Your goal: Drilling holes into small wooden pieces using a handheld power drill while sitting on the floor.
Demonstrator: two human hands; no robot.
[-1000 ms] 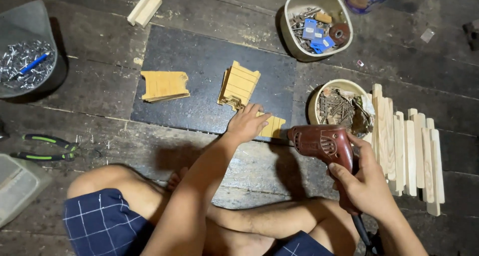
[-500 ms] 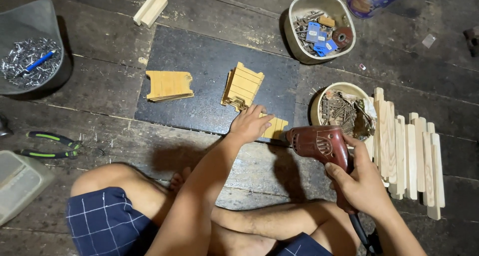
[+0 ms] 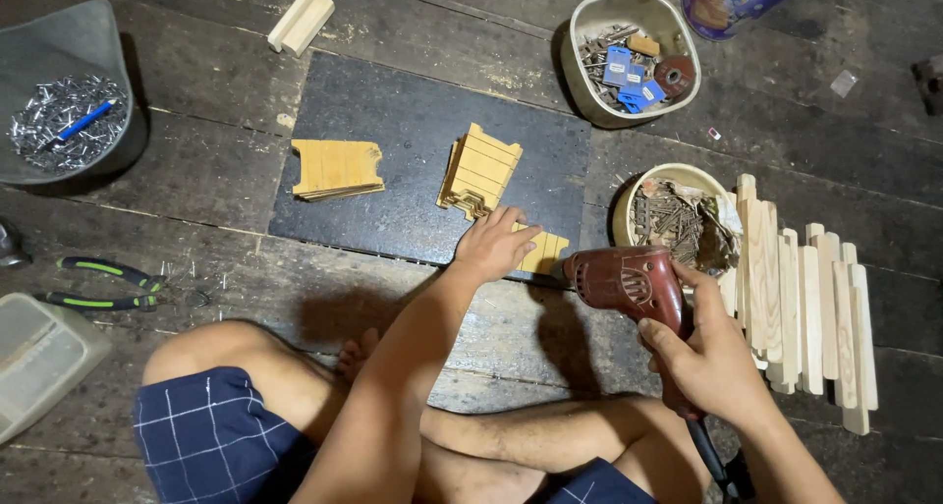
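Far left, at ten o'clock: grey tub (image 3: 59,47) of shiny metal fasteners with a blue pen-like thing on top. Below it, at nine o'clock, green-handled pliers (image 3: 103,283) lie on the plank floor; a pale plastic box (image 3: 39,362) sits at eight o'clock.

Centre: dark mat (image 3: 413,111) on the floor. On its left part lies a flat slatted wood panel (image 3: 336,168). A second slatted piece (image 3: 479,170) lies tilted just right of it, at about twelve o'clock from the hands. Two loose wood strips (image 3: 305,13) lie off the mat at eleven o'clock.

Left hand (image 3: 494,244): palm down, fingers spread and flat, pressing a small wood piece (image 3: 543,252) at the mat's near edge. No grasp, just holding it down.

Right hand (image 3: 709,355): fingers wrapped closed round the handle of a red electric drill (image 3: 624,283). The drill's nose points left at the small wood piece, right beside it; cannot tell whether the bit touches.

Right of centre: round bowl (image 3: 678,175) of dark nails or screws at two o'clock from the drill. Above, at one o'clock, a pale squarish tub (image 3: 589,18) holds screws, blue parts and a brown spool. Far right, at three o'clock: a row of pale wood slats (image 3: 810,298) laid side by side.

Bottom: the person's crossed legs, blue checked shorts (image 3: 211,435).
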